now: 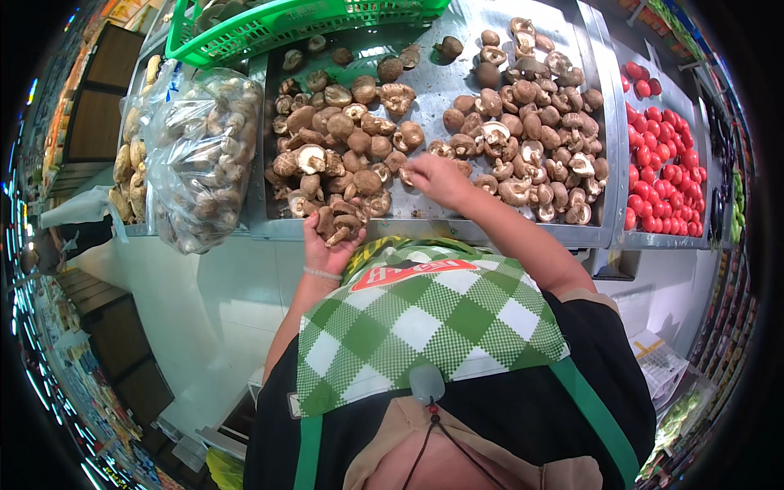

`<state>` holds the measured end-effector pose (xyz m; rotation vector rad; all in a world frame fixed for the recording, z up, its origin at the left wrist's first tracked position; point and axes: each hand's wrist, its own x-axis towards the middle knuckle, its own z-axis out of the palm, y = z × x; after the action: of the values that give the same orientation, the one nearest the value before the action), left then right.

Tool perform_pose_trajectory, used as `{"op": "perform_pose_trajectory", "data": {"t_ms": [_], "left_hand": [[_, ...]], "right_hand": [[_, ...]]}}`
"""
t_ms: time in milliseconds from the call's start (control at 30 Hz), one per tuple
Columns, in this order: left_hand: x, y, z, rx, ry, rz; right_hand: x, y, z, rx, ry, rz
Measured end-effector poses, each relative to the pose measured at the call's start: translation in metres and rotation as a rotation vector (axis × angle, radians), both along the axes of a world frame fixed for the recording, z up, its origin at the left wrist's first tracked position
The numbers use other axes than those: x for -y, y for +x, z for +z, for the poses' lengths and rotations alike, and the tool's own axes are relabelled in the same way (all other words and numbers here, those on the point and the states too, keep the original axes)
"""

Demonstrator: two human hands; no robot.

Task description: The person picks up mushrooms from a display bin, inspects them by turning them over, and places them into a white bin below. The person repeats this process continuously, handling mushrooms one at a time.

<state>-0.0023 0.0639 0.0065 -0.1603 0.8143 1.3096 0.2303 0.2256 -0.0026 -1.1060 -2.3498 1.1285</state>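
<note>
My left hand [331, 245] is cupped around several brown shiitake mushrooms [339, 222] at the front edge of a metal display bin [429, 125]. With bent fingers my right hand [436, 177] reaches over the bin's middle. Its fingertips are at a mushroom [405, 176] on the edge of the left heap [343, 127]; whether they grip it I cannot tell. A second heap of shiitake [533, 128] lies on the bin's right side, with bare metal showing between the two heaps.
A green plastic crate [300, 24] holding mushrooms stands across the bin's back left. Left of the bin sits a clear plastic bag of mushrooms [202, 159], beside potato-like tubers [122, 168]. Red tomatoes [664, 171] fill the neighbouring bin on the right, with green peppers [737, 205] farther out.
</note>
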Motion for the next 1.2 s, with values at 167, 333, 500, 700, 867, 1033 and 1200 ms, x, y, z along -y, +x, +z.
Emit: {"op": "perform_pose_trajectory", "data": {"t_ms": [167, 333, 500, 700, 867, 1033, 1200], "left_hand": [[0.003, -0.002, -0.003, 0.009, -0.001, -0.002], [0.0, 0.0, -0.002, -0.001, -0.041, -0.003], [0.001, 0.001, -0.003, 0.017, 0.028, -0.052], [0.004, -0.004, -0.003, 0.014, 0.002, -0.041], [0.003, -0.003, 0.002, 0.042, -0.035, -0.044], [0.007, -0.004, 0.001, 0.091, 0.008, -0.064], [0.013, -0.011, -0.003, 0.07, 0.052, -0.058]], "right_hand": [[0.016, 0.013, -0.028, 0.607, -0.263, 0.33], [0.021, -0.011, -0.058, 0.592, -0.154, 0.355], [0.02, -0.029, -0.062, -0.037, -0.779, 0.095], [-0.002, -0.039, -0.042, -0.568, -0.936, -0.26], [-0.021, -0.065, -0.029, -0.152, 0.023, -0.084], [-0.037, -0.098, -0.023, 0.163, 0.321, 0.223], [-0.039, -0.104, -0.02, 0.063, 0.192, 0.089]]}}
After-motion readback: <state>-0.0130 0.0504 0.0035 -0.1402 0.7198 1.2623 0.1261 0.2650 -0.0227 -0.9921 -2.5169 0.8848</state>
